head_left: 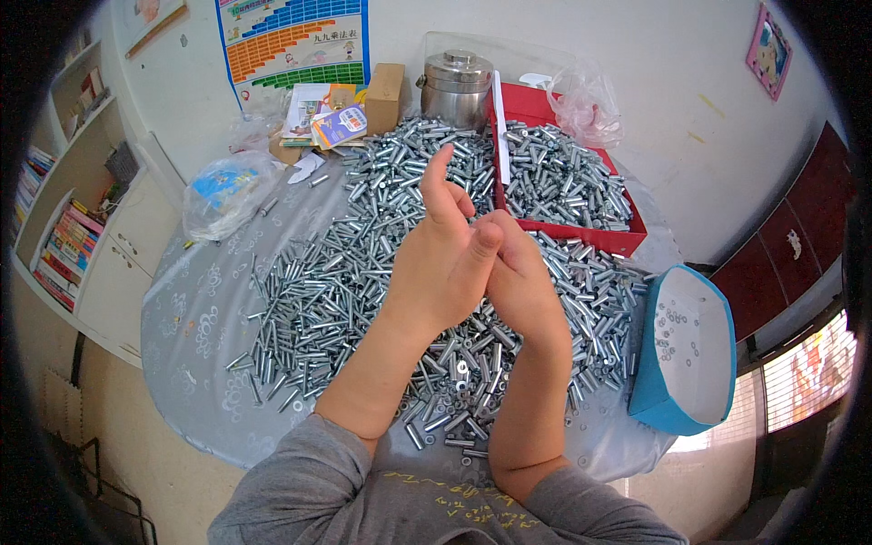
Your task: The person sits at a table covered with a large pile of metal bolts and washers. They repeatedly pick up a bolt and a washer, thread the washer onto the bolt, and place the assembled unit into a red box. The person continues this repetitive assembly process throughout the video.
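Both hands are raised together over a large pile of silvery metal bolts and sleeves (318, 300) on the table. My left hand (436, 259) has its index finger stretched upward, with the thumb bent in against the right hand. My right hand (525, 282) meets it at the fingers, which are curled and mostly hidden behind the left thumb. Both look closed where they touch; anything between them is out of sight. Below the wrists lie short sleeves, washers and nuts (461, 368).
A red box (618, 241) full of bolts stands at the back right. Beside it is a steel lidded pot (457, 86). A blue box (642, 391) with small washers or nuts sits at the right edge. Back left hold a plastic bag (232, 195), booklets (339, 125) and a cardboard box (385, 95).
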